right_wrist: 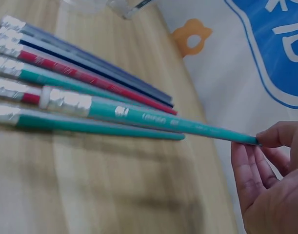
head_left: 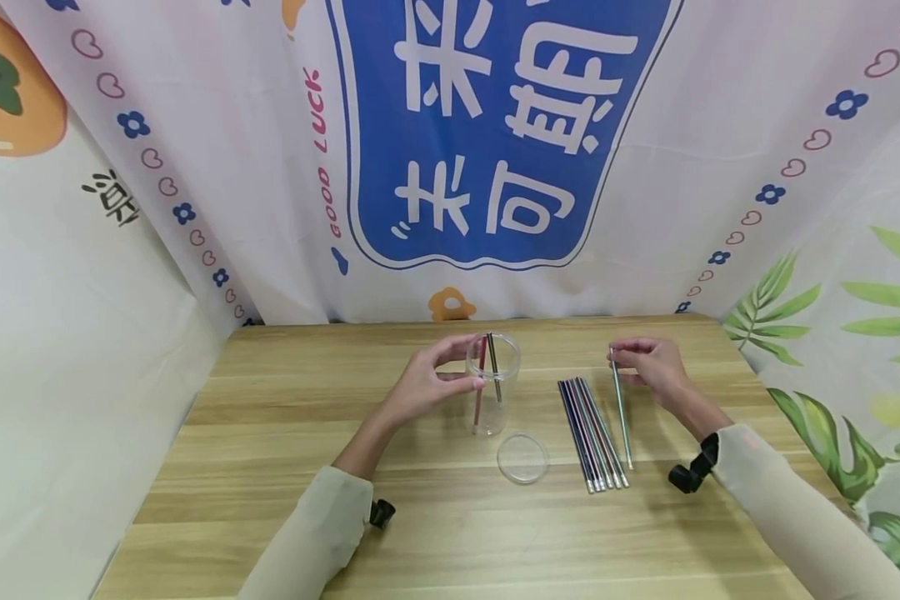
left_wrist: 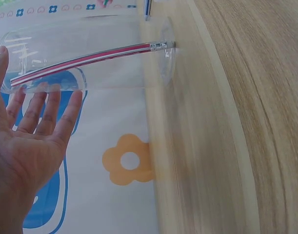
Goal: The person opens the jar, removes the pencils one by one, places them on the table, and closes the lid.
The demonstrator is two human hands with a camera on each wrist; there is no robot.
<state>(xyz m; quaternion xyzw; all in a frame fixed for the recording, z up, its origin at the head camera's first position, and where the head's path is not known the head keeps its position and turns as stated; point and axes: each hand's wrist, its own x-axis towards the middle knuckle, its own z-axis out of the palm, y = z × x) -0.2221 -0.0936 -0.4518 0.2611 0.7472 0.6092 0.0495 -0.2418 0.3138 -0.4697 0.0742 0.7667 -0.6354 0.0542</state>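
Observation:
My left hand [head_left: 429, 379] holds a clear plastic jar [head_left: 489, 425] upright near its open mouth, fingers and thumb around its side. Inside the jar lean a red-and-white striped pencil [left_wrist: 100, 59] and a dark pencil [head_left: 494, 367]. To the right, my right hand [head_left: 652, 367] pinches a teal pencil [right_wrist: 153, 118] by the end opposite its eraser. That pencil is raised above a row of pencils [head_left: 588, 433] in dark blue, red and teal, whose eraser ends point toward me.
A clear round lid [head_left: 523, 459] lies flat on the wooden table [head_left: 270, 483], between the jar and the pencil row. A printed curtain [head_left: 270, 208] hangs along the table's back edge, and white cloth [head_left: 60, 333] borders the left side.

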